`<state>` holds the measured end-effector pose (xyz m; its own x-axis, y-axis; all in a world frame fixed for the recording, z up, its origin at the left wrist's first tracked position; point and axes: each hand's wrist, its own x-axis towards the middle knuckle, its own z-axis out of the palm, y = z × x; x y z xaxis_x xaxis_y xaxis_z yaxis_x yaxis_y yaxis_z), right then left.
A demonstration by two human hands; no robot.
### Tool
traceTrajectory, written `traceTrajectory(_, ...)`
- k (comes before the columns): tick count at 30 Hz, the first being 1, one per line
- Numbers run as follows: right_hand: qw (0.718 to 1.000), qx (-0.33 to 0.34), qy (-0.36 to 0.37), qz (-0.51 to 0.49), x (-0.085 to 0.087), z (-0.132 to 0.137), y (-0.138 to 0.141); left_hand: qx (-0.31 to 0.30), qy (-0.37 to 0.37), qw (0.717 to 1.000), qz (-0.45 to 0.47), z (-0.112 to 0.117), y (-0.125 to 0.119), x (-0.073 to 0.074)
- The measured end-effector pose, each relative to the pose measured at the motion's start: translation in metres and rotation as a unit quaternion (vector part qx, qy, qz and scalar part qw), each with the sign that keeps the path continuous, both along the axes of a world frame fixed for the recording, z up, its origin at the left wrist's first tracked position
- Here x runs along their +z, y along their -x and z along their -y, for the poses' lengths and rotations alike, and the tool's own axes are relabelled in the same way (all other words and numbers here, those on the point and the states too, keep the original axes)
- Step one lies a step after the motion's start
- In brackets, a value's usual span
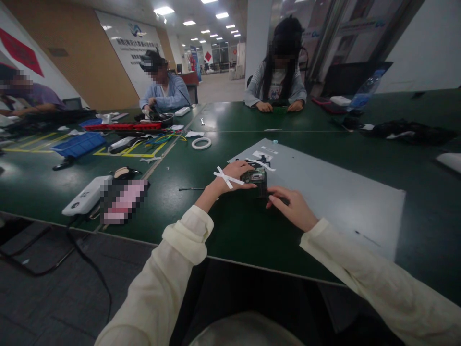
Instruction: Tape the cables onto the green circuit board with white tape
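A small dark electronic part sits on the green table, at the near left corner of a grey mat. My left hand rests on its left side with fingers curled over it; white tape strips cross the back of the hand. My right hand lies just right of the part, fingers bent and pointing at it, fingertips touching or nearly touching its lower edge. More white tape strips and black bits lie on the mat behind the part.
A tape roll, a blue tray, a red strip, cables, a white device and a blurred pink item lie to the left. Three other people sit at the table farther off. Dark cloth lies far right.
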<state>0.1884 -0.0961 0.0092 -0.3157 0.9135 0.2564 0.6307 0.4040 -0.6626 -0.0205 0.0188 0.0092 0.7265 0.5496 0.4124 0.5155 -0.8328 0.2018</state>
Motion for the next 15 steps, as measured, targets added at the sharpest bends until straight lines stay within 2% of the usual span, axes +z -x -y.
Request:
traceTrajectory(5,0.996,0.093,-0.016,-0.012,0.0004,0.0046,0.0029,0.003,0.003,0.999,0.036,0.0014,-0.0009,0.0054)
traceTrajectory(10,0.988,0.147,-0.041,-0.003,-0.0059,0.0060,0.0024,-0.002,0.001,0.999,0.038,0.0020,-0.0024,0.0067)
traceTrajectory(15,0.981,0.188,-0.045,-0.003,-0.0037,0.0101,0.0040,-0.010,-0.005,0.999,0.046,0.0033,-0.0042,0.0060)
